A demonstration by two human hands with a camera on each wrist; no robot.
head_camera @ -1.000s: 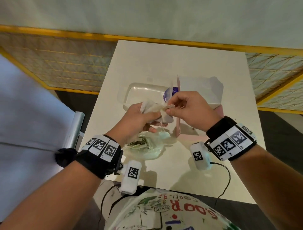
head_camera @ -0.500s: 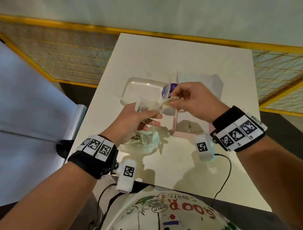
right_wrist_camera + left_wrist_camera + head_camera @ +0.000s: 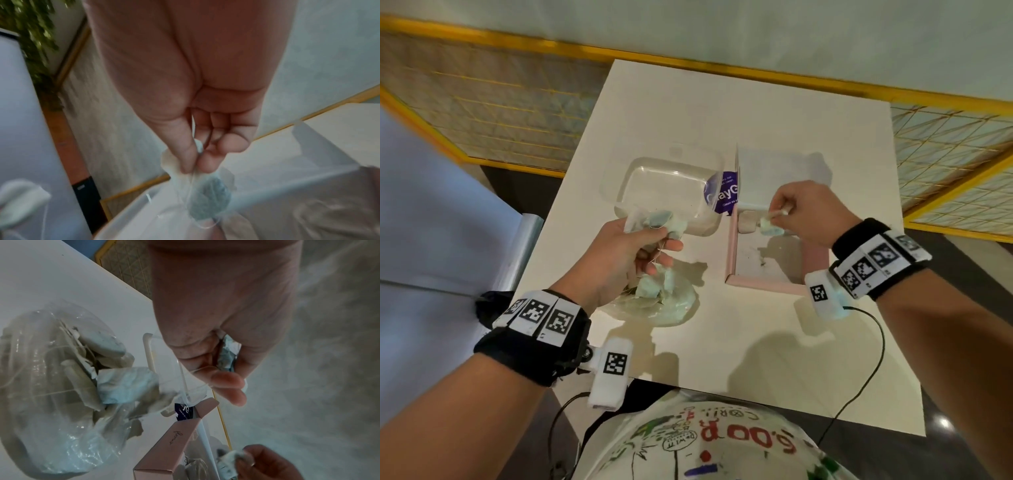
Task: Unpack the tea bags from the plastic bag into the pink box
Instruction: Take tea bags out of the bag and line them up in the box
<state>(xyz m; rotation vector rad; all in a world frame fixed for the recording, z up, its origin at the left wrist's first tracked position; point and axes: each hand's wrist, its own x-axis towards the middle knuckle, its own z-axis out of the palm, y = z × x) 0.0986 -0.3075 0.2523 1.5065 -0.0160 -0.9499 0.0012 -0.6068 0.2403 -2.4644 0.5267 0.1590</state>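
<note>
A clear plastic bag (image 3: 654, 305) (image 3: 51, 426) with several tea bags lies on the table near the front left. My left hand (image 3: 640, 246) (image 3: 222, 363) is above it, gripping a bunch of tea bags (image 3: 661, 222) whose strings trail over the fingers. The open pink box (image 3: 767, 281) (image 3: 166, 444) stands to the right, with one tea bag (image 3: 747, 221) lying at its far end. My right hand (image 3: 787, 212) (image 3: 197, 160) hangs over the box and pinches a single tea bag (image 3: 768, 226) (image 3: 207, 204) by its top.
A clear plastic container (image 3: 667, 192) with a purple label (image 3: 722, 193) sits on the white table (image 3: 722, 342), just left of the box. The box's white lid (image 3: 774, 171) stands open behind it. A black cable (image 3: 873, 370) runs off the table's front right.
My right hand has pulled one tea bag away from the bunch and carried it right, over the pink box. The left hand stayed above the plastic bag with the rest.
</note>
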